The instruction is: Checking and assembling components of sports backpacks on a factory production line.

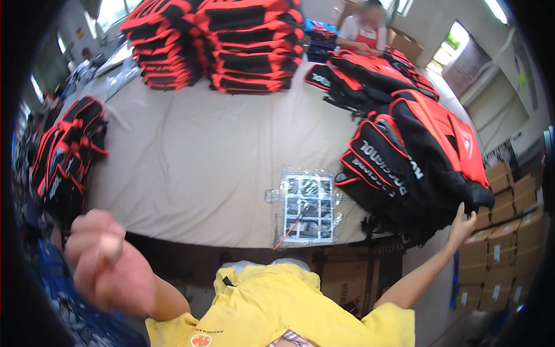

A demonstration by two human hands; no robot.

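My left hand (107, 263) is raised in front at the lower left, close to me, with its fingers curled in and the thumb pressed to them. Whatever it might hold is hidden. My right hand (459, 228) reaches out to the right, fingers apart, at the black lower corner of a red-and-black backpack (430, 136). Its fingertips seem to touch that corner without wrapping round it. This backpack lies on top of other black bags with red piping (370, 153), along the table's right side.
On the table (191, 156), a clear plastic packet (308, 207) lies by the near edge. Tall stacks of folded red-and-black bags (254, 46) stand at the back. Another bag (69, 153) sits at the left. Cardboard boxes (500, 248) are piled right; a person (363, 29) stands far right.
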